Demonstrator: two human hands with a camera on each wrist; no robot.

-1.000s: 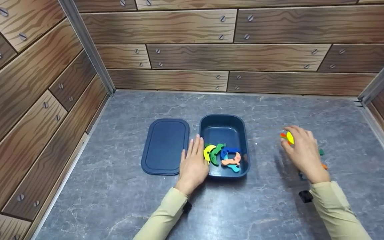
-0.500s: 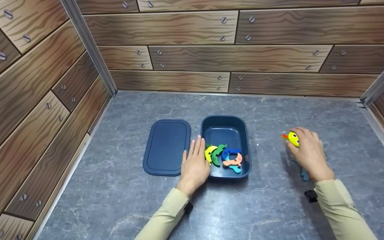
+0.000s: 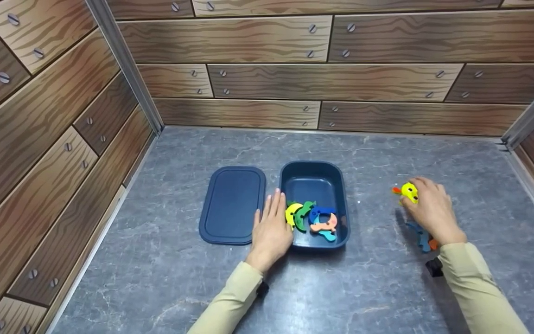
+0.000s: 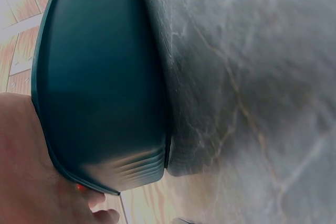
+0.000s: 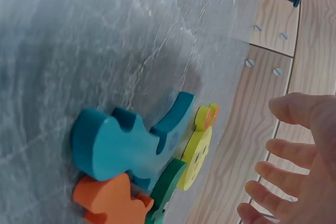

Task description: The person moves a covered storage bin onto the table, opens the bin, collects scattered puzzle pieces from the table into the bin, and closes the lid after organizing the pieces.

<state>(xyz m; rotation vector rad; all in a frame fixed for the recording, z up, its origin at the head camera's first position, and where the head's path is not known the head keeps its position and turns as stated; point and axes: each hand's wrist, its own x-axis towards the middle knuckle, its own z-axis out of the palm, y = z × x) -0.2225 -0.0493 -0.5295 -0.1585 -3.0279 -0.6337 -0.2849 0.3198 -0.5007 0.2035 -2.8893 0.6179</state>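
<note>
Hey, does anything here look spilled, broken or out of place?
Nothing stands out: the box is upright, its lid lies flat beside it, and the toy pieces show no visible damage, though those inside are jumbled.

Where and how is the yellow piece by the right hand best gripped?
Probably pinch the yellow piece by opposite rounded edges, straight from above: it lies eyes up, and the teal piece and green piece crowd one side. The right hand hovers near, fingers apart.
</note>
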